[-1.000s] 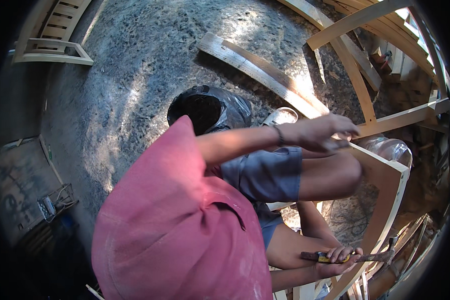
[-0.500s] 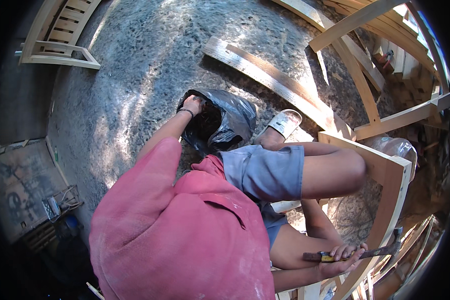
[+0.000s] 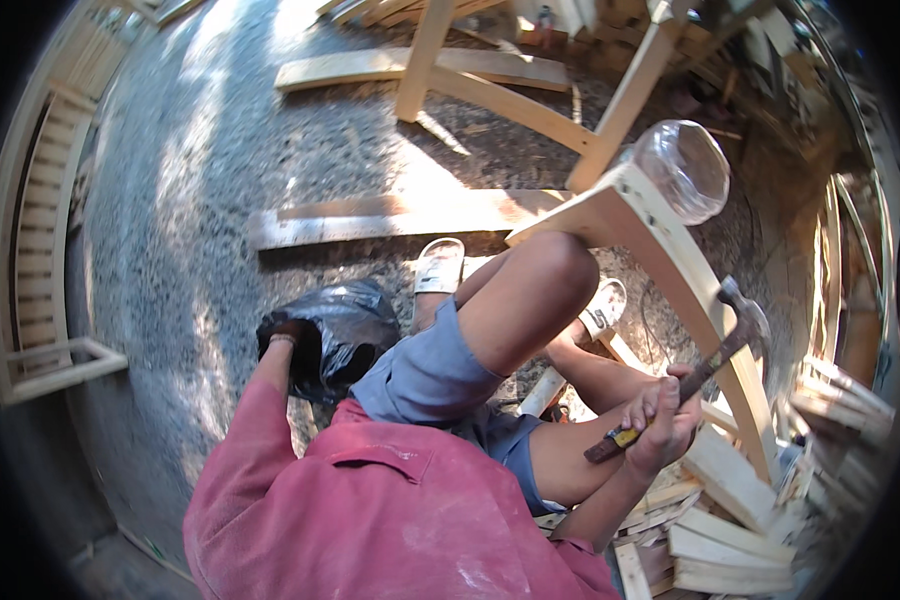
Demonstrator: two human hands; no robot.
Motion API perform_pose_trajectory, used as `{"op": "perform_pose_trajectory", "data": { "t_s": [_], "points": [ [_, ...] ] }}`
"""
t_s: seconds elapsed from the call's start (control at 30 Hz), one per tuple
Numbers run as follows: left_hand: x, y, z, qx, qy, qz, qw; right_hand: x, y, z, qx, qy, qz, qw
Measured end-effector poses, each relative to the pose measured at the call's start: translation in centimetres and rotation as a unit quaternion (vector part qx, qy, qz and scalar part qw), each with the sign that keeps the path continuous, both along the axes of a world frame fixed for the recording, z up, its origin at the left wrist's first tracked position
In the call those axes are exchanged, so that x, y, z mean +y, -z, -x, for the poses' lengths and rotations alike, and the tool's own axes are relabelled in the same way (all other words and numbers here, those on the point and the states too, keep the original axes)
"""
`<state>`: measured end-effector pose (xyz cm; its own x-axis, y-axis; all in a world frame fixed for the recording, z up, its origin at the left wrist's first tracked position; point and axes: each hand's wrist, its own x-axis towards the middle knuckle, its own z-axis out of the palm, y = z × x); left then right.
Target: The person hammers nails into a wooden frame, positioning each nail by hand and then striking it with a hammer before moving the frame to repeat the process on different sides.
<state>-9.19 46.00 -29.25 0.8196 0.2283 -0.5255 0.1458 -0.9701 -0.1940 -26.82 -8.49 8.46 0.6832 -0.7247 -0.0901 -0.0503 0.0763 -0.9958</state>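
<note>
Two open stretches of gravel floor (image 3: pixel 170 200) are lying left of the seated person, while wooden frames (image 3: pixel 670 250) and stacked offcuts (image 3: pixel 730 520) are crowding the right. Left hand (image 3: pixel 282 330) is reaching into the black plastic bag (image 3: pixel 355 325), its fingers hidden. Right hand (image 3: pixel 660 420) is gripping the hammer (image 3: pixel 690 375) handle, head tilted up beside the curved frame.

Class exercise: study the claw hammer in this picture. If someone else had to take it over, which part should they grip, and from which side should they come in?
Grip the hammer on the bare stretch of handle between the right hand and the steel head, probably coming from the open upper-left side. The handle slants up to the right, its lower end is taken by the fist, and the curved wooden frame crowds the head's far side.
</note>
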Motion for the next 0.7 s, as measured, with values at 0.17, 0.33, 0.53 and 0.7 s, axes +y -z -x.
{"op": "perform_pose_trajectory", "data": {
  "t_s": [0.17,0.33,0.53,0.7],
  "points": [
    [0.0,1.0,-1.0,0.073,0.045,-0.016,0.996,-0.2,0.1,0.5,0.011,-0.032,0.007,0.999],
    [0.4,1.1,-1.1,0.128,0.088,-0.027,0.987,-0.5,0.0,0.7,0.019,-0.036,0.000,0.999],
    [0.9,-3.1,-1.3,0.176,0.165,-0.014,0.970,-0.6,0.0,1.1,0.023,-0.040,0.017,0.999],
    [-3.3,-18.1,-2.2,0.015,0.256,0.085,0.963,-0.5,0.2,1.2,0.016,-0.035,0.013,0.999]
  ]
}}
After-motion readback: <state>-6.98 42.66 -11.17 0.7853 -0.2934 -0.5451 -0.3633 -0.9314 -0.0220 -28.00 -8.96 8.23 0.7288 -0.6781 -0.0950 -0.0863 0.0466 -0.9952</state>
